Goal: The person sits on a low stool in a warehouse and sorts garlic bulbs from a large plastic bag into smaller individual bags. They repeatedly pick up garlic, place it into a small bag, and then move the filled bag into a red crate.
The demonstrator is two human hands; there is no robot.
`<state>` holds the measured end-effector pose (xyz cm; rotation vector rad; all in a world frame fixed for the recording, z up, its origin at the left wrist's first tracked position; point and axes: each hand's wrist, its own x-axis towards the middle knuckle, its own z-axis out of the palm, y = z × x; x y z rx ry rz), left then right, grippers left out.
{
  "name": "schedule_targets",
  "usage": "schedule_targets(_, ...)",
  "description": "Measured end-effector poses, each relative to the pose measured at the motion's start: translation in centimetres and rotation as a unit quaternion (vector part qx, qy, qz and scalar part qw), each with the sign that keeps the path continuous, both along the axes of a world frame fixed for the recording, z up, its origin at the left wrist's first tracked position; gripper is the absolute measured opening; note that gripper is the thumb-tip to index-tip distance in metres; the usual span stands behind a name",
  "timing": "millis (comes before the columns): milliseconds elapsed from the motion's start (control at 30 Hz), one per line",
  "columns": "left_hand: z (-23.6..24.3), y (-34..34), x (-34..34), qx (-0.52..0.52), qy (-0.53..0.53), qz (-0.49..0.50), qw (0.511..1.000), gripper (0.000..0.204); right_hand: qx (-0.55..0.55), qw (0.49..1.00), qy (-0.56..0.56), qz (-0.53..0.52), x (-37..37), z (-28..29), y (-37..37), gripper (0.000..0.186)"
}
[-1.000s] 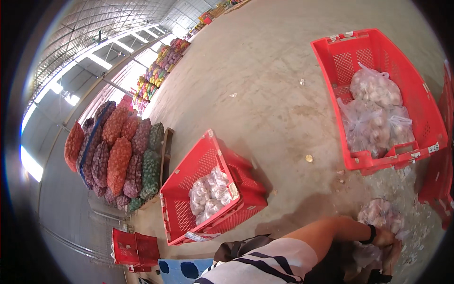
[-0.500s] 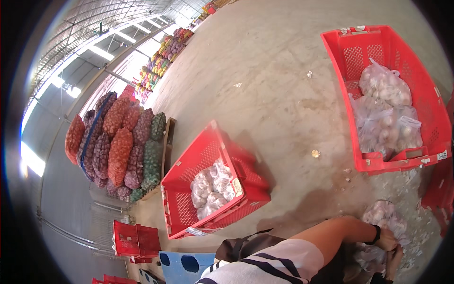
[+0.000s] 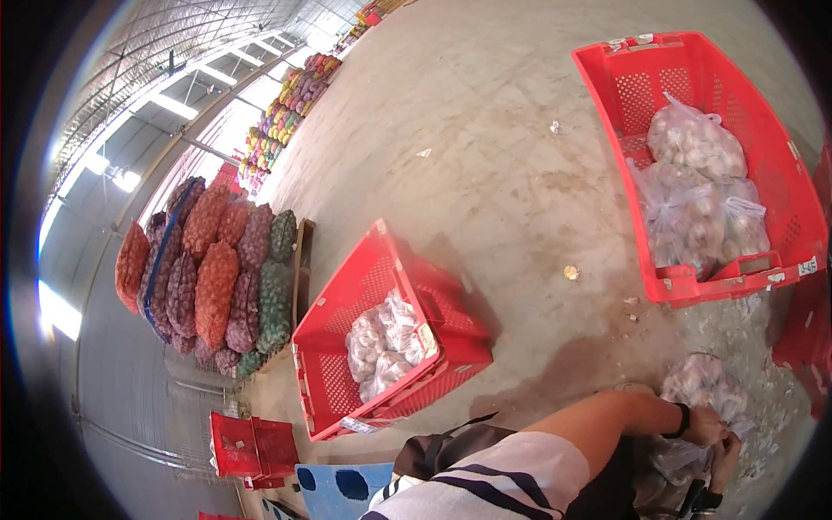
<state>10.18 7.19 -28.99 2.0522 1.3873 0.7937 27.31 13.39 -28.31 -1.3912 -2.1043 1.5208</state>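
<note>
At the lower right my left hand [image 3: 708,427], a black band on its wrist, is closed with the fingers bent. My right hand [image 3: 726,459], with a black watch on the wrist, meets it from below. Between them they seem to pinch the gathered neck of a clear plastic bag of garlic bulbs [image 3: 680,459], partly hidden under my arm. Just beyond my hands, touching or close to them, lies another clear bag of garlic [image 3: 704,381] on the floor. The exact grip of the fingertips is too small to make out.
A red crate [image 3: 598,156] with several bagged garlics stands at the right. Another red crate [image 3: 459,347], tilted, holds more bags. Garlic skins [image 3: 758,347] litter the concrete floor. Stacked mesh sacks [image 3: 217,286], red crates [image 3: 251,446] and a blue plastic piece [image 3: 325,494] are at the left.
My hands stay together at the bag's neck, with the right hand's fingers now raised slightly and its watch more visible. The whole view has shifted a little.
</note>
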Motion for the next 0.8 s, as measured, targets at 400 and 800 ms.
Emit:
schedule_targets(400,0.5,-0.9,0.0,-0.018,-0.004,0.101,0.995,0.021,0.053,0.995,-0.049,0.061,-2.0,5.8,-1.4,0.011)
schedule_targets(800,2.0,-2.3,-1.3,-0.202,-0.414,-0.011,0.887,0.02,-0.195,0.972,0.102,0.081,-0.7,6.9,0.7,0.007)
